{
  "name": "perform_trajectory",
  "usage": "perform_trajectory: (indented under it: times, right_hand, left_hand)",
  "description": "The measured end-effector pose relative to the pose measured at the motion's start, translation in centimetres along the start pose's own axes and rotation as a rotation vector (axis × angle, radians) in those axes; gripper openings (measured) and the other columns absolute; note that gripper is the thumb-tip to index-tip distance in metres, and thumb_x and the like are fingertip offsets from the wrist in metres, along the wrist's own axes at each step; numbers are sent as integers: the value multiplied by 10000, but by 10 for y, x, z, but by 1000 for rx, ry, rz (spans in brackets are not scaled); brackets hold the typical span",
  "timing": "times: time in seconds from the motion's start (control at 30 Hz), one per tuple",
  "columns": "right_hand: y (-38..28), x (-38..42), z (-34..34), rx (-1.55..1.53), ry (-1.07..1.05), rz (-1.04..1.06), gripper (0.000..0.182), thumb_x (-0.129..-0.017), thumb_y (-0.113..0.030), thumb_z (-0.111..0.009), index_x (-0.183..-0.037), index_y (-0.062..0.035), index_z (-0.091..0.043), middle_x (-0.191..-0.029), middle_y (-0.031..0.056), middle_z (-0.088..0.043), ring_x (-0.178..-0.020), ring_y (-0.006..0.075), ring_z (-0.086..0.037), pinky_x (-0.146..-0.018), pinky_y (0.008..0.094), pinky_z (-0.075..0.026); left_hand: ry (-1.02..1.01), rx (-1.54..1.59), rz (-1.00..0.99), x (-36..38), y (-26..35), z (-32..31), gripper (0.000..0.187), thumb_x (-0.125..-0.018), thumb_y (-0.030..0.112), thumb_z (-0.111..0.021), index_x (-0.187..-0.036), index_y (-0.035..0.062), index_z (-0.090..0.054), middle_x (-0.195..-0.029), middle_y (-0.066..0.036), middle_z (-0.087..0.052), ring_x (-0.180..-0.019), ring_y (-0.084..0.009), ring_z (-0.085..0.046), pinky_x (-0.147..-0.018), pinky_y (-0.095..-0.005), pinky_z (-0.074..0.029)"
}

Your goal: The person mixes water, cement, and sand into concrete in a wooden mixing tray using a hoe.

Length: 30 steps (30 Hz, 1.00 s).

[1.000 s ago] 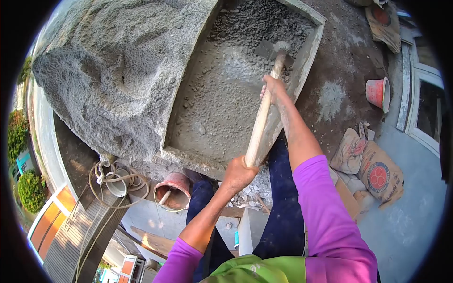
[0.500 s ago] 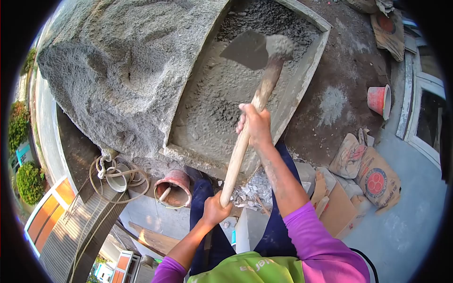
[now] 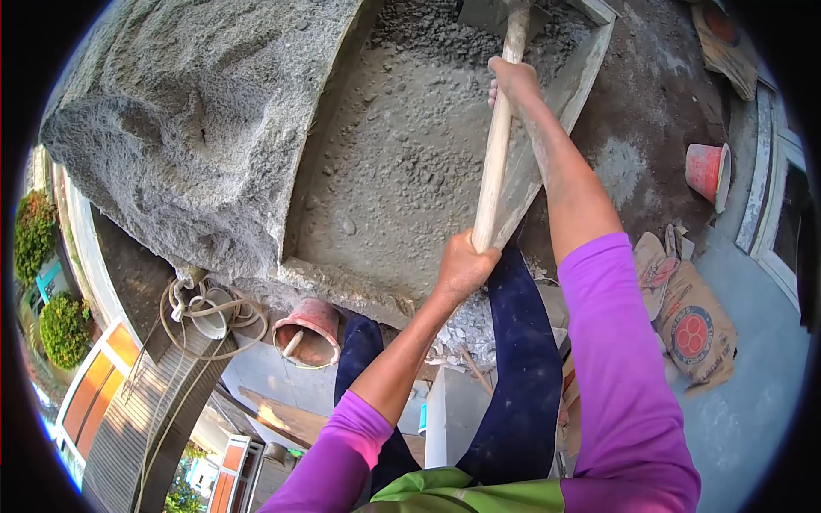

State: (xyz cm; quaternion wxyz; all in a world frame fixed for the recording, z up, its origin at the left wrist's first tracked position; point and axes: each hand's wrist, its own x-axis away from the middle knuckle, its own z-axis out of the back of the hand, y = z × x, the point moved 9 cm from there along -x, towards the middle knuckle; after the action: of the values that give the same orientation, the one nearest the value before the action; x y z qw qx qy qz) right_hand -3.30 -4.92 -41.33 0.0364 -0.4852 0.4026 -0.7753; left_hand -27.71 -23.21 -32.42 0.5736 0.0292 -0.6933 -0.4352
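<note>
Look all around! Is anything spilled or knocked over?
Maybe: a pale patch marks the dark ground outside the mixing trough, so something may have spilled there. The reddish bucket beside the person's left leg seems tipped too, though the curved view makes that hard to judge.

grn bush (image 3: 65, 331) L, wht window (image 3: 788, 229) R

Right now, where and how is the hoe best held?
Probably by its handle, two-handed, from the person's side: it is long and straight, blade at the far end; the left hand grips the near end, the right hand farther up.
</note>
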Motion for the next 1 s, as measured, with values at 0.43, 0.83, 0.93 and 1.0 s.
perform_trajectory:
  times: [0.43, 0.83, 0.93, 1.0]
  right_hand:
    - [213, 223, -90, -391, -89, -427, 216, -852, -188, -673, -890, -28, -533, -666, 72, -515, -483, 219, -537, -451, 424, -521]
    - [-17, 246, -64, -232, -160, 159, 295, -879, -187, -692, -1004, 24, -529, -637, 42, -550, -452, 144, -548, -397, 308, -477]
    - [-93, 145, -12, -37, -19, 357, 327, -857, -211, -663, -1001, 54, -539, -658, 66, -580, -487, 158, -593, -429, 325, -515]
    - [-104, 68, 16, 19, 57, 423, 307, -838, -216, -650, -947, 56, -560, -688, 92, -612, -502, 179, -611, -444, 347, -524]
  left_hand:
    - [15, -508, 174, 239, -64, 184, 288, -770, 230, -711, -958, 12, -705, -866, -290, -697, -892, -456, -699, -788, -501, -561]
    - [-11, -250, -36, 166, -82, 105, 258, -802, 162, -719, -929, -50, -646, -667, -183, -638, -604, -202, -647, -597, -386, -526]
    - [-39, -76, -230, 36, -33, 30, 273, -782, 150, -719, -931, -68, -651, -717, -126, -661, -667, -163, -617, -635, -385, -528]
    - [-111, -16, -180, -40, -11, -9, 247, -767, 144, -704, -881, -69, -655, -703, -116, -656, -646, -167, -611, -617, -388, -515]
